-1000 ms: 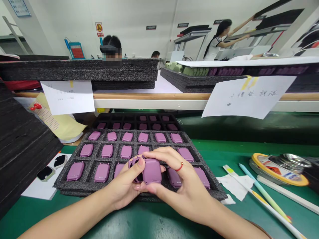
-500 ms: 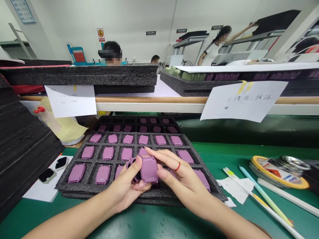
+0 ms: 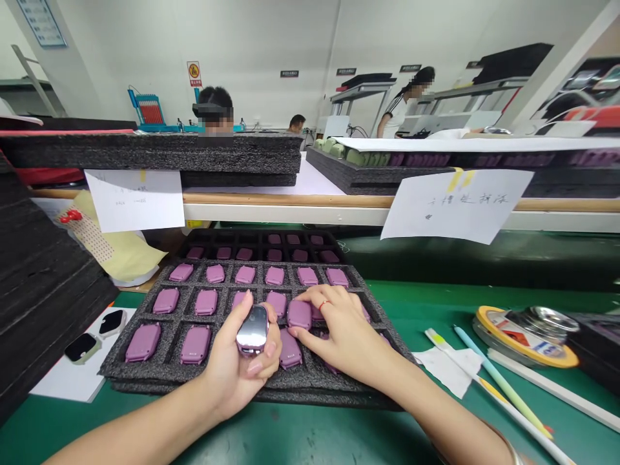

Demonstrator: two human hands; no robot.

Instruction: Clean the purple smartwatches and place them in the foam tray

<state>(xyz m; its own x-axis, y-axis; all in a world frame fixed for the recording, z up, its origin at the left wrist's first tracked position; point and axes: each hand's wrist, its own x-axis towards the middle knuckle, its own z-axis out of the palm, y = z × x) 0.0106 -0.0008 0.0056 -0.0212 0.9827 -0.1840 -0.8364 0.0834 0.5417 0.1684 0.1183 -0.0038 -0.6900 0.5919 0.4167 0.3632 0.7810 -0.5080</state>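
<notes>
My left hand [image 3: 232, 371] is closed around a smartwatch body [image 3: 252, 330], its glossy dark screen turned up and bright with reflection. To its right, the thumb and fingers of my right hand [image 3: 351, 326] grip a purple watch case [image 3: 299, 314] by its sides, over the foam tray. Beneath both hands lies the black foam tray [image 3: 128, 381], whose square compartments hold several more purple cases, such as the near left one [image 3: 144, 342]. Another purple case [image 3: 290, 350] sits just below the right hand's case. My right hand hides some compartments.
Two watches, a green one [image 3: 83, 349] and a pale one [image 3: 113, 323], rest on white paper at the left. On the right are a brush [image 3: 484, 378], a blue-green pen-like stick [image 3: 498, 378], a crumpled wipe [image 3: 450, 367] and a tape roll [image 3: 526, 336]. A shelf [image 3: 290, 213] crosses behind.
My hands have moved apart. The watch in my left hand now shows its screen, and my right hand has moved over the tray with a purple case. The view has shifted slightly.
</notes>
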